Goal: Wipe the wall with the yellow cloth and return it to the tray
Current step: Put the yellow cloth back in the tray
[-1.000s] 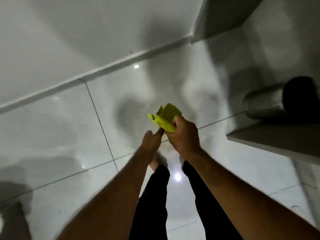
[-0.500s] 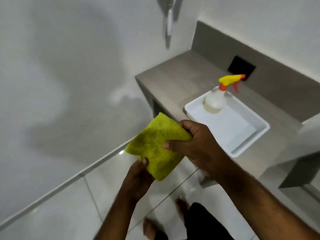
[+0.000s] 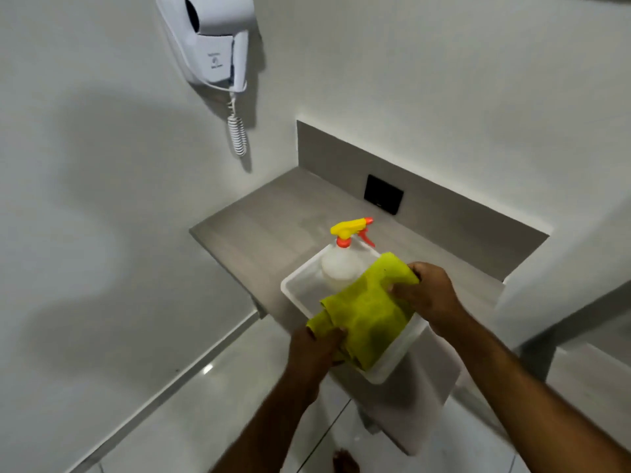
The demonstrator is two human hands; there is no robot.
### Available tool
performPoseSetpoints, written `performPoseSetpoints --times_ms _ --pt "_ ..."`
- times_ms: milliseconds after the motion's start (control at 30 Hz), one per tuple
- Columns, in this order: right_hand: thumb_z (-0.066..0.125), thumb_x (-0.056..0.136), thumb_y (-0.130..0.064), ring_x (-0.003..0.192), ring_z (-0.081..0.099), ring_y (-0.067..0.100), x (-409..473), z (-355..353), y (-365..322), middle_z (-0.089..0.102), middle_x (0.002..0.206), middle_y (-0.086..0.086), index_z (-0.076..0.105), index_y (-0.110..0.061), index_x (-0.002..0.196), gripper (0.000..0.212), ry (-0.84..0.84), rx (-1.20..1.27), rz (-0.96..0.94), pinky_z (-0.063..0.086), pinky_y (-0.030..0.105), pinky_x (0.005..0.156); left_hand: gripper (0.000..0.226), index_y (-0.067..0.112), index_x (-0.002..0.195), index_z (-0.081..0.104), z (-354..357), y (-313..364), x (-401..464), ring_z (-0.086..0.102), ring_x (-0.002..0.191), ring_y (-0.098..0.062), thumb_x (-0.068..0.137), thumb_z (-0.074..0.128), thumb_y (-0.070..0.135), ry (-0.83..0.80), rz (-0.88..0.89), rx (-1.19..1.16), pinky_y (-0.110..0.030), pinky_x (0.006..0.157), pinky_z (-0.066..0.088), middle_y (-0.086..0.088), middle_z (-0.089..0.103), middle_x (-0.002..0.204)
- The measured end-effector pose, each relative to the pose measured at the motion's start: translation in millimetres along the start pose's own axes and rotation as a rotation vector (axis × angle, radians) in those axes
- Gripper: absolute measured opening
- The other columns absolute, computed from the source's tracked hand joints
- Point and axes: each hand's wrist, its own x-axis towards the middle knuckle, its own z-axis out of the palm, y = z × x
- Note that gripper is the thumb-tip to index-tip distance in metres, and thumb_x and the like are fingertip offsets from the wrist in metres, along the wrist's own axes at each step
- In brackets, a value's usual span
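Holding yellow cloth [image 3: 370,314] over tray [image 3: 296,292] near edge, both hands gripping

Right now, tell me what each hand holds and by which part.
Both hold the yellow cloth over the white tray: left hand grips its near lower corner, right hand its far upper edge.

- We see a grey countertop [image 3: 269,216] set into the wall corner.
- On it we find a white tray [image 3: 300,285], sitting at its front edge, near us.
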Motion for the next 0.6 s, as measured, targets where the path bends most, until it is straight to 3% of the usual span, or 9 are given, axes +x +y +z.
performPoseSetpoints --times_ms 100,200,267,367,433,500,533,600 --pt "0.07 0.054 -0.035 0.083 0.064 0.034 33.3 -5.3 43.1 0.068 0.085 0.021 0.069 0.004 0.091 0.054 -0.03 -0.162 0.067 0.052 0.047 0.077 0.009 0.021 0.081 0.077 38.5 -8.9 25.8 0.074 0.074 -0.029 0.073 0.076 0.015 0.068 -0.029 0.132 -0.041 0.058 0.061 -0.003 0.076 0.073" --pt "0.074 0.063 -0.033 0.099 0.065 0.038 60.7 2.8 78.9 0.07 0.103 0.023 0.067 0.002 0.106 0.055 -0.101 -0.334 0.051 0.05 0.042 0.086 0.01 0.024 0.062 0.068 61.3 -15.9 47.6 0.071 0.075 -0.028 0.072 0.07 0.022 0.162 -0.039 0.321 -0.047 0.066 0.061 -0.002 0.071 0.072" --pt "0.077 0.075 -0.019 0.107 0.063 0.038 73.2 12.6 94.7 0.068 0.113 0.021 0.064 -0.001 0.115 0.045 -0.145 -0.401 0.035 0.049 0.039 0.092 0.006 0.02 0.069 0.066 67.4 -18.3 56.5 0.068 0.077 -0.024 0.068 0.065 0.026 0.213 -0.037 0.513 -0.041 0.069 0.058 0.002 0.068 0.073" --pt "0.062 0.092 -0.023 0.121 0.059 0.034 78.9 27.2 111.0 0.063 0.131 0.015 0.055 -0.008 0.133 0.045 -0.187 -0.588 0.016 0.046 0.039 0.105 0.034 0.01 0.104 0.053 71.2 -22.9 65.1 0.062 0.089 -0.026 0.073 0.064 0.019 0.25 -0.107 0.755 -0.03 0.063 0.05 0.001 0.057 0.087" --pt "0.054 0.096 -0.022 0.11 0.066 0.038 70.9 34.4 117.9 0.067 0.122 0.019 0.057 -0.003 0.131 0.039 -0.05 -0.775 -0.114 0.053 0.044 0.096 0.04 0.01 0.113 0.045 71.5 -25.1 66.1 0.064 0.096 -0.029 0.077 0.062 0.018 0.258 -0.087 0.923 -0.033 0.069 0.051 -0.004 0.059 0.098" --pt "0.076 0.078 -0.013 0.075 0.073 0.041 63.7 35.3 122.6 0.074 0.096 0.023 0.068 0.003 0.112 0.038 0.001 -0.861 -0.256 0.061 0.045 0.065 0.037 0.012 0.115 0.045 70.6 -24.7 66.0 0.065 0.1 -0.03 0.081 0.058 0.019 0.264 -0.001 1.145 -0.039 0.075 0.052 -0.006 0.06 0.107" --pt "0.084 0.069 -0.012 0.067 0.072 0.037 61.6 35.3 121.9 0.075 0.09 0.02 0.072 0.001 0.105 0.04 0.057 -0.906 -0.325 0.061 0.042 0.057 0.035 0.013 0.115 0.047 68.7 -23.3 67.1 0.065 0.1 -0.03 0.082 0.057 0.017 0.273 0.057 1.239 -0.04 0.075 0.052 -0.006 0.059 0.109" --pt "0.084 0.069 -0.016 0.072 0.071 0.034 62.6 33.1 117.5 0.074 0.088 0.017 0.073 -0.003 0.098 0.034 0.109 -0.965 -0.498 0.061 0.039 0.061 0.033 0.013 0.115 0.052 62.8 -15.6 67.7 0.061 0.101 -0.028 0.083 0.056 0.014 0.283 0.167 1.384 -0.041 0.073 0.053 -0.006 0.058 0.111"
